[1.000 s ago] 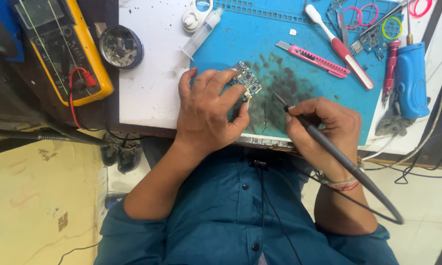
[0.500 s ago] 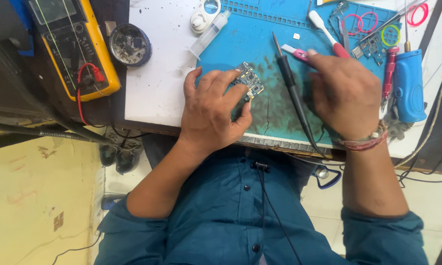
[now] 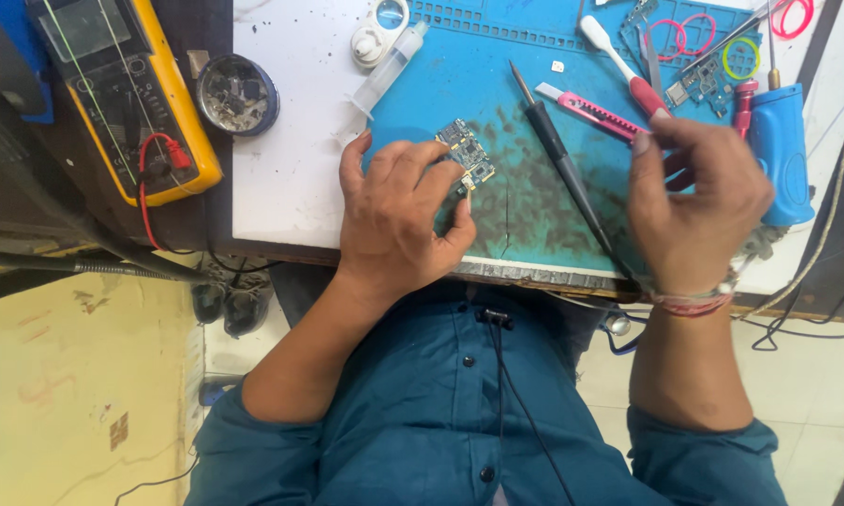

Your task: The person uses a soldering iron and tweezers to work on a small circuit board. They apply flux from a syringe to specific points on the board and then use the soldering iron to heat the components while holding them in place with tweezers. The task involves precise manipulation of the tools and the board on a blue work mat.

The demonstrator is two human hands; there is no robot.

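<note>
Looking down over a teal shirt (image 3: pixel 459 412) to two bare hands at the near edge of a workbench. Left hand (image 3: pixel 398 211) curled, fingers half closed, thumb and fingertips pinching a small circuit board (image 3: pixel 466 155) that lies tilted on a stained blue work mat (image 3: pixel 525 197). Board just past the left fingertips, well apart from the right hand. Right hand (image 3: pixel 698 201) loosely closed, fingers bent inward above the mat's right side; a black soldering iron (image 3: pixel 558 155) lying slantwise on the mat, tip pointing away, its handle running under this hand; whether the fingers actually grip it cannot be told. Woven band on the right wrist. Beyond the right hand, a pink utility knife (image 3: pixel 595 114), a red-handled tool with a white end (image 3: pixel 623 70) and a blue cylindrical tool (image 3: pixel 785 155) at the mat's right edge. Farther off, a second small board (image 3: pixel 698 80), coloured rubber rings (image 3: pixel 742 58) and tweezers at the mat's far corner. Left of the mat, on the white tabletop (image 3: pixel 286 178), a clear syringe (image 3: pixel 384 75), a round white container and a round metal tin of small parts (image 3: pixel 239 94). Farthest left, a yellow multimeter (image 3: pixel 122 94) with a red lead plugged in.
</note>
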